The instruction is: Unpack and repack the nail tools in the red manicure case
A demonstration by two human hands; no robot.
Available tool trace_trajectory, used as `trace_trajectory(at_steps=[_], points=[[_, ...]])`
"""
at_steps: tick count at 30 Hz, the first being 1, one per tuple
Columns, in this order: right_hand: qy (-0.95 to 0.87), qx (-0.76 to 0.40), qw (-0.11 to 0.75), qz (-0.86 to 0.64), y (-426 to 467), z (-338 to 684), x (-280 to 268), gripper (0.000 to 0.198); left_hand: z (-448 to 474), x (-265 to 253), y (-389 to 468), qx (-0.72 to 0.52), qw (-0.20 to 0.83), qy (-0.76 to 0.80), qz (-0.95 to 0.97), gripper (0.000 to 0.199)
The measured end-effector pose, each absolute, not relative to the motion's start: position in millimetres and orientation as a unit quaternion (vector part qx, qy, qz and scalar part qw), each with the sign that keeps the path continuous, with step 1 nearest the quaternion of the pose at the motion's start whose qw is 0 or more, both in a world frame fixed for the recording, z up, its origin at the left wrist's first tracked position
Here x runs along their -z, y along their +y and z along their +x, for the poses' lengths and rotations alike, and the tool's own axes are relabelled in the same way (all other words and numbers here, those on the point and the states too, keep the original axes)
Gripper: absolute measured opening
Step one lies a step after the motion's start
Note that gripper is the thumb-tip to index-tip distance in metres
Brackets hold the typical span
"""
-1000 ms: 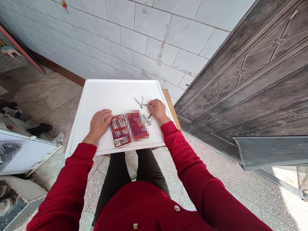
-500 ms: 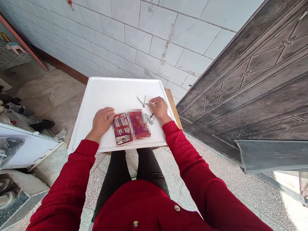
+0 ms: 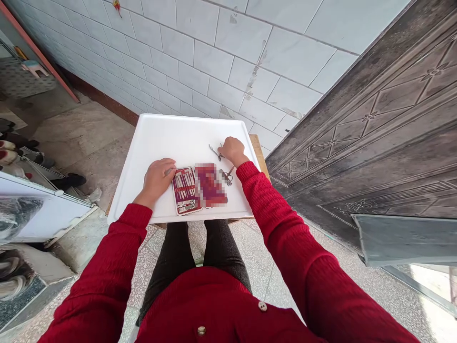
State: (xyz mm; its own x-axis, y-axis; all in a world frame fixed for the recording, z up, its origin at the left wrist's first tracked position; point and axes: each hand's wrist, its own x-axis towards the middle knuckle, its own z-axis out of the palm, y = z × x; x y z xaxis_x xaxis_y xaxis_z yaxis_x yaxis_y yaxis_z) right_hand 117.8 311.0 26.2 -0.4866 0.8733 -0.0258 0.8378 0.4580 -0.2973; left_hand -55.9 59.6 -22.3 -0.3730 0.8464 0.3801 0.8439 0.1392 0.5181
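Head cam: R hand (image 3: 233, 151) fingers pinching nippers (image 3: 215, 152); L hand (image 3: 157, 176) curled on kit case (image 3: 184, 190).

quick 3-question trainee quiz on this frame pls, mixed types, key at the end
1. True or false: the left hand rests at the left edge of the open red tool case.
2. Which loose tool lies right by the right hand? A) metal nippers B) a hammer C) a spoon
3. Fill in: the case lies on a white ____.

Key: 1 true; 2 A; 3 tray. Whether the right hand's fingers already grip the nippers cannot be told from this view.
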Motion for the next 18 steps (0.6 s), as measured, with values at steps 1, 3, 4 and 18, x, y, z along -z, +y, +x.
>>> trace_trajectory(at_steps=[1, 3, 4, 18], points=[[-0.848, -0.143, 0.063, -0.506, 310.5, 117.8, -26.2, 0.008, -55.8, 22.3, 59.7, -0.342, 0.001, 0.754, 0.561, 0.024], [-0.84, -0.165, 0.063, -0.513, 308.9, 119.5, -25.8, 0.004, -55.6, 22.3, 59.8, -0.342, 0.0, 0.752, 0.563, 0.024], [-0.841, -0.172, 0.077, -0.508, 308.2, 120.8, -25.2, 0.002, -55.5, 22.3, 59.8, -0.343, 0.001, 0.751, 0.564, 0.024], [-0.75, -0.418, 0.282, -0.428, 292.3, 145.2, -5.2, 0.032, -56.7, 23.4, 60.1, -0.338, 0.009, 0.751, 0.567, 0.025]])
